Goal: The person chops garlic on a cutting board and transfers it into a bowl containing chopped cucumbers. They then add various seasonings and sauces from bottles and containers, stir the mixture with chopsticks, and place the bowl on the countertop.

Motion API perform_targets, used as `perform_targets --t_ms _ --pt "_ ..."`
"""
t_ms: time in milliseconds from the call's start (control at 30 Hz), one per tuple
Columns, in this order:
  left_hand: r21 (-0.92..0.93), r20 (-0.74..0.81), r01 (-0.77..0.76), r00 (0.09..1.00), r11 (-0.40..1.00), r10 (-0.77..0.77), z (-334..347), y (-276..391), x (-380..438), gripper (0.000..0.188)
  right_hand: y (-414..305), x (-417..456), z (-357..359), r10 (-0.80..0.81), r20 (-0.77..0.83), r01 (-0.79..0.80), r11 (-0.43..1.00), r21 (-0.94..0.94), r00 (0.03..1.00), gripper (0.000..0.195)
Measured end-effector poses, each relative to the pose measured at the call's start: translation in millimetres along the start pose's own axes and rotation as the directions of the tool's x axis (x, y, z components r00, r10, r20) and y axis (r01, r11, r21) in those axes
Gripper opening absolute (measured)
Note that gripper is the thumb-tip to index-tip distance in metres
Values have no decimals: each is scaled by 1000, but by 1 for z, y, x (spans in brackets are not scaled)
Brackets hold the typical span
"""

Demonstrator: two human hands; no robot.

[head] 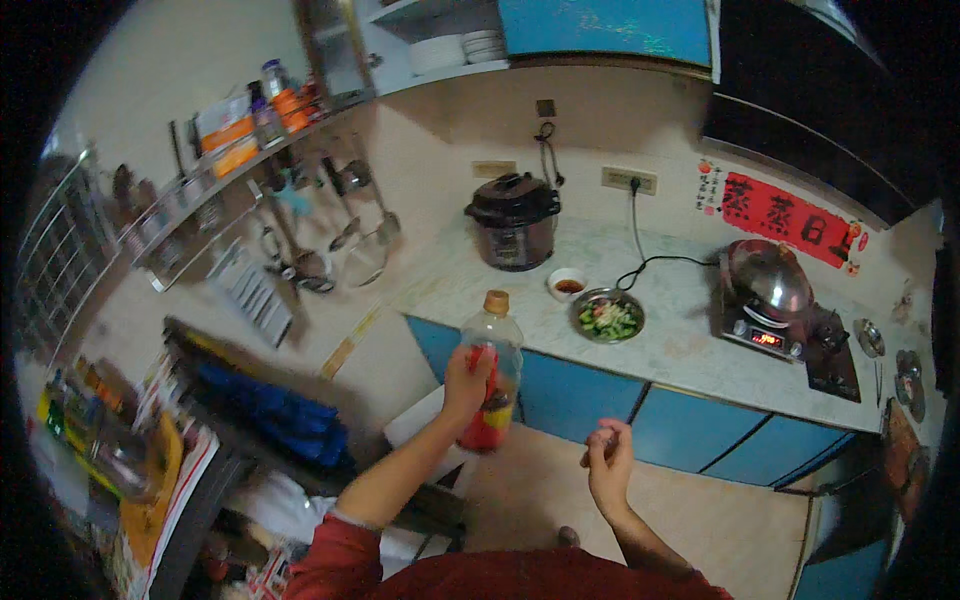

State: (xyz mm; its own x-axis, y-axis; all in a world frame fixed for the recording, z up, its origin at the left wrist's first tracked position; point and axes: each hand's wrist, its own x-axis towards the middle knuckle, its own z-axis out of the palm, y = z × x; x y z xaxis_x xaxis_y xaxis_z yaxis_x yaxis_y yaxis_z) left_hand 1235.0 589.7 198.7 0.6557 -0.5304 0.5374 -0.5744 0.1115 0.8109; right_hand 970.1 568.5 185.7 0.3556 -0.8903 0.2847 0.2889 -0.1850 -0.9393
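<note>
My left hand point(469, 379) grips a clear plastic bottle point(502, 337) with an orange-brown cap and a red and yellow label, held upright in front of the counter edge. To its right, my right hand point(611, 457) is raised over the floor with fingers partly curled and nothing seen in it. Beyond the hands, on the counter point(675, 322), a metal dish of chopped green vegetables point(609, 315) stands beside a small white bowl with dark sauce point(567, 285).
An electric pressure cooker point(516, 225) stands at the back of the counter. Farther right, a lidded wok point(769, 277) sits on a lit induction cooker point(765, 339), its cord crossing the counter. Utensils hang under a wall shelf point(217, 187) at left. Overhead are cabinets point(607, 30).
</note>
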Motion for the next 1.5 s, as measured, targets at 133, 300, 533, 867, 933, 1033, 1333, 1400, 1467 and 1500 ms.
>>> perform_targets --t_ms 133,300,533,867,933,1033,1333,1400,1467,1500 --pt "212 95 187 973 959 -211 71 -136 84 37 23 33 -54 142 -62 -148 983 -105 988 19" --pt "3 165 243 957 970 -240 166 -163 149 46 34 62 -110 144 -154 -177 958 -225 977 21" --pt "532 -11 122 990 838 -137 145 -191 181 45 54 92 -92 192 -84 -203 968 -148 978 21" --pt "838 133 -420 777 349 616 -208 217 -37 10 46 58 122 -12 608 -23 998 51 794 9" --pt "951 -208 -110 459 287 864 -302 265 -76 29 27 24 171 -251 692 116 965 236 677 11" --pt "832 -533 -67 178 551 827 -452 331 -117 29 -17 -38 229 -453 580 253 883 395 677 18" --pt "499 -850 802 381 328 362 -795 256 -165 62 -87 -225 330 -573 468 305 792 529 673 38" --pt "511 -852 796 421 323 311 -809 236 -155 69 -113 -246 341 -638 478 401 761 509 603 35" --pt "459 -885 814 383 356 266 -849 226 -162 73 -89 -259 335 -380 686 -58 850 523 621 32" --pt "441 -897 809 381 388 226 -856 215 -152 74 -54 -265 337 -112 802 -523 705 480 586 32"
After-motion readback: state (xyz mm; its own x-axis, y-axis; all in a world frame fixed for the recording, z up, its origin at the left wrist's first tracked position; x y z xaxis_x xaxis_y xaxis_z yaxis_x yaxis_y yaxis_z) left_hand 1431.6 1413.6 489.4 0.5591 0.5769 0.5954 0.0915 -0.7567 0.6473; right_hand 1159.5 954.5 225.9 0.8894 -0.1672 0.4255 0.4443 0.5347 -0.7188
